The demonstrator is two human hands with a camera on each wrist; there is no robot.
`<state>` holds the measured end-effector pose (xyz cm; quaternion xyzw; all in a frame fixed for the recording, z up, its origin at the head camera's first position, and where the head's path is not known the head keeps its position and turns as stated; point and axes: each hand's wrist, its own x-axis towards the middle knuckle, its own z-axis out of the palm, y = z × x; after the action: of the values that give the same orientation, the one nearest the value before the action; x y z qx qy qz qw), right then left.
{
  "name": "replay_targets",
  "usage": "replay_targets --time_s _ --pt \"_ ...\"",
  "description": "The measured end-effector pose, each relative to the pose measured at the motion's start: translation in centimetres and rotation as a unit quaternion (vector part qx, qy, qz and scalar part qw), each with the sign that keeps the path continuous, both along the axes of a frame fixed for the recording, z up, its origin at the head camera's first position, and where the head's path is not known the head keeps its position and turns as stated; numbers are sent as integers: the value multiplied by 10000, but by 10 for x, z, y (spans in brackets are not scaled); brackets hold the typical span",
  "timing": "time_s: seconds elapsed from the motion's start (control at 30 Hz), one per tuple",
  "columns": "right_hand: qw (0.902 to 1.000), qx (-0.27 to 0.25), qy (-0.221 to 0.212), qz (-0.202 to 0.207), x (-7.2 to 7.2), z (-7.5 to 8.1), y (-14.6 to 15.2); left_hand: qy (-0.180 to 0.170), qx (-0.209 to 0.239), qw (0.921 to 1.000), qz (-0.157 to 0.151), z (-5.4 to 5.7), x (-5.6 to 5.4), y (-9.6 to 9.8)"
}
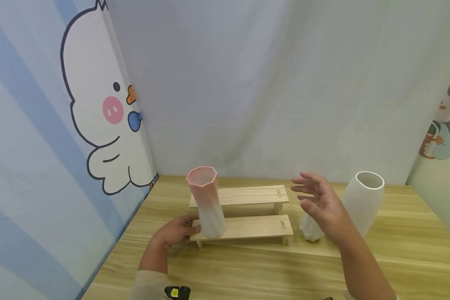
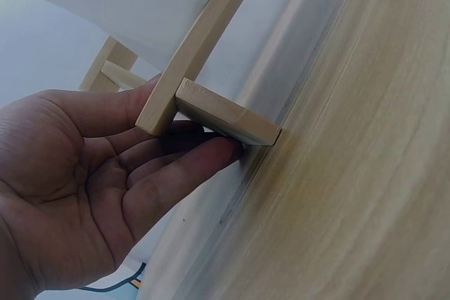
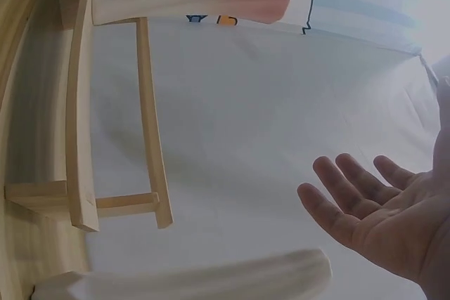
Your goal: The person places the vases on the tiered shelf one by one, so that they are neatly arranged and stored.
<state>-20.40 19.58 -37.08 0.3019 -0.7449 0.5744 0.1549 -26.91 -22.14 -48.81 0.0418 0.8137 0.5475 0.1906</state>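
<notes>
A: What's my L hand (image 1: 174, 231) on?

B: I see it pinching the near L end of the wooden stand (image 1: 253, 227), thumb on top, fingers tucked under. Narrow grip.

A: And R hand (image 1: 322, 206)?

B: Loosely open, fingers apart, nothing held. It hovers past the stand's other end, palm twd L hand.

A: Stand's long axis?

B: Runs from L hand out twd R hand; upper board sits behind the lower one.

A: Pink-and-white vase (image 1: 211, 208)?

B: Upright on the lower board, just right of L thumb, so L hand's nearer. Can't tell if they touch.

A: Others?

B: Small white vase (image 1: 310, 228) is below R hand, partly hidden by it. Tall white vase (image 1: 363, 204) stands right of R hand, on the tabletop (image 1: 247, 275).
</notes>
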Motion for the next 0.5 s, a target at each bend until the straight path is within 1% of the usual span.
replay_targets --time_s 0.13,0.27,0.5 --pt "9998 -107 72 154 3 5 10 18 -10 10000 -7 0 1 0" --pt "9987 -342 85 359 7 10 20 18 -38 10000 1 1 2 1" --pt "9957 -764 177 501 10 16 39 26 -114 9999 38 4 4 1"
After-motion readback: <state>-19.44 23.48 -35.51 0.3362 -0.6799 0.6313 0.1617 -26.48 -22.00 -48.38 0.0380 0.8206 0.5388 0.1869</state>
